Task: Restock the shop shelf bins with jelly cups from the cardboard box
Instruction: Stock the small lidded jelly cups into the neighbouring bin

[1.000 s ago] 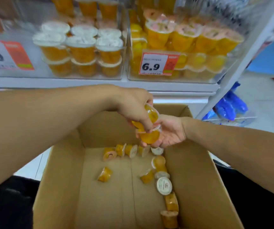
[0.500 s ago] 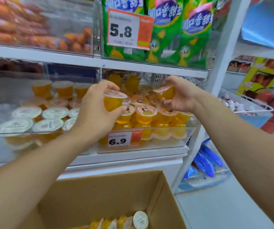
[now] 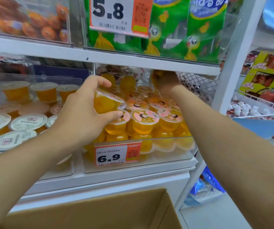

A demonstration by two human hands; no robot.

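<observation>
Shelf bin point(image 3: 174, 144), left hand point(image 3: 83, 113) gripping jelly cup point(image 3: 106, 103)

1. The open room above the right clear bin point(image 3: 166, 156) is a low gap under the white shelf board point(image 3: 133, 61); the board closes it from above.
2. Stacked jelly cups point(image 3: 145, 120) fill this bin almost to the gap, so little room stays over them.
3. The right hand point(image 3: 165, 81) takes the back right part of the gap, just beside a wire mesh point(image 3: 197, 81).
4. The left hand point(image 3: 83, 111) with a cup point(image 3: 107, 102) blocks the front left entrance.
5. At the frame's bottom, the cardboard box point(image 3: 116, 210) stands open below the shelf front.
</observation>
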